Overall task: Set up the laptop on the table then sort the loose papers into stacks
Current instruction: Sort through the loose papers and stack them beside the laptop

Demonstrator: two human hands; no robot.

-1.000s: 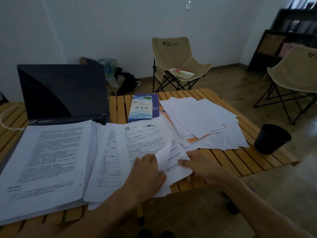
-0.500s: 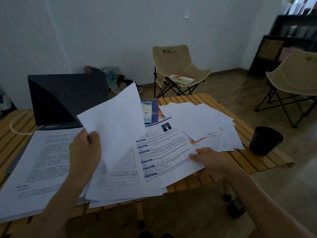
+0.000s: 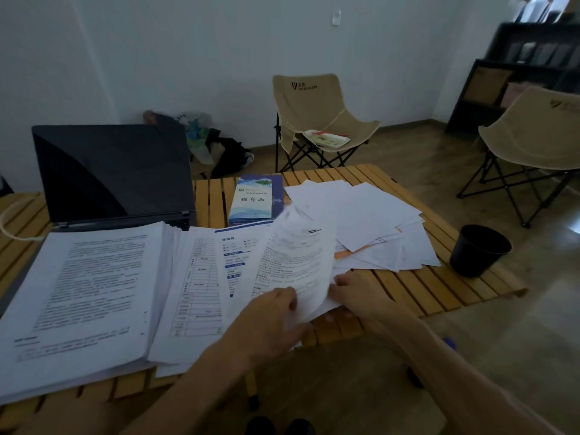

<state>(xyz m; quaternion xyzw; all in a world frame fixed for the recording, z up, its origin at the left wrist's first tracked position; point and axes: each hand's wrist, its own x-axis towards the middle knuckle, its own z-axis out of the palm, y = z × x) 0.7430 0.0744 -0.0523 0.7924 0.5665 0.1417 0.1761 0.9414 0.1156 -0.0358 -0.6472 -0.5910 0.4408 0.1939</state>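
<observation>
Two hands are working at the near edge of the slatted wooden worktop (image 3: 417, 287). Left hand (image 3: 270, 318) and right hand (image 3: 354, 296) both have hold of one printed sheet (image 3: 292, 262), which curls up off the paper beneath it and is blurred at its top. The left grip has its thumb over the sheet's lower edge and the fingers tucked behind; the right grip pinches the lower right corner, fingers curled under the paper.

Under that sheet lies a middle pile of forms (image 3: 201, 284), with a table-ruled page and a page with blue headings showing. Just beside it on the left sits a thick stack of printed text pages (image 3: 84, 293), its edges fanned along the right side. Behind that stack stands the open black laptop (image 3: 113, 174), screen dark and its keyboard hidden by the stack. A white cable (image 3: 12, 221) loops on the worktop to the left of the laptop.

Over on the right, loose white papers (image 3: 361, 221) spread out in an untidy overlapping heap, blank sides up. Between the laptop and that heap lies a blue booklet (image 3: 254, 199).

On the floor by the worktop's right end stands a black bin (image 3: 478, 249). Behind the worktop sits a beige folding chair (image 3: 317, 114) with a flat item on its seat, and another beige chair (image 3: 533, 133) stands at far right in front of a dark shelf unit (image 3: 514, 73)
</observation>
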